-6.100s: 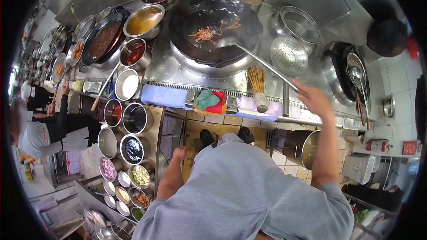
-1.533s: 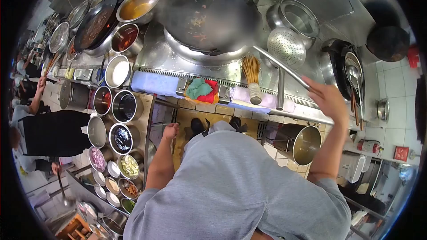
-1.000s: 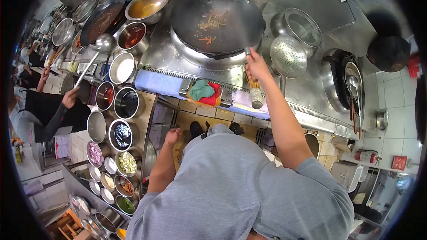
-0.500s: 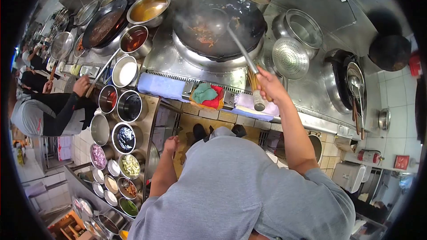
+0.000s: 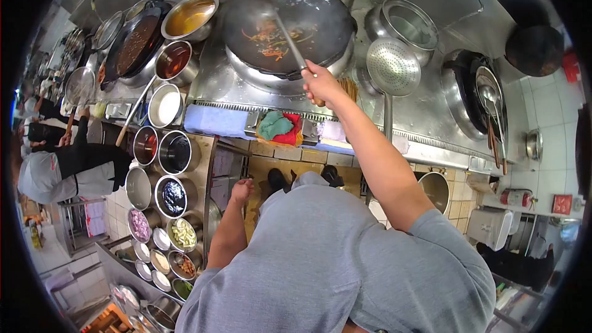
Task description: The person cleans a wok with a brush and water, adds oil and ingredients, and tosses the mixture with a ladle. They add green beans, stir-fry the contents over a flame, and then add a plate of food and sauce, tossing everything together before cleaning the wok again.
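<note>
My right hand (image 5: 320, 84) is wrapped round the wooden-ended handle of a long metal wok ladle (image 5: 286, 32). The ladle's round head is over the far left part of a large black wok (image 5: 327, 21). Orange and green shredded food (image 5: 271, 40) lies in the wok's bottom, with a little steam above it. My left hand (image 5: 242, 190) hangs low by my side, fingers curled in, with no object visible in it. A bamboo brush (image 5: 348, 89) is partly hidden behind my right wrist.
Right of the wok, a perforated strainer (image 5: 393, 66) rests before a steel pot (image 5: 404, 24). Bowls of oil (image 5: 191, 17) and red liquid (image 5: 174, 61) stand left. Several ingredient containers (image 5: 171, 196) line the left counter. Folded cloths (image 5: 216, 119) lie along the stove edge. A co-worker (image 5: 68, 172) stands far left.
My right hand has moved left and forward, carrying the ladle's head toward the wok's far left side. The food shows more plainly, with less steam. A small flame now shows behind the wok.
</note>
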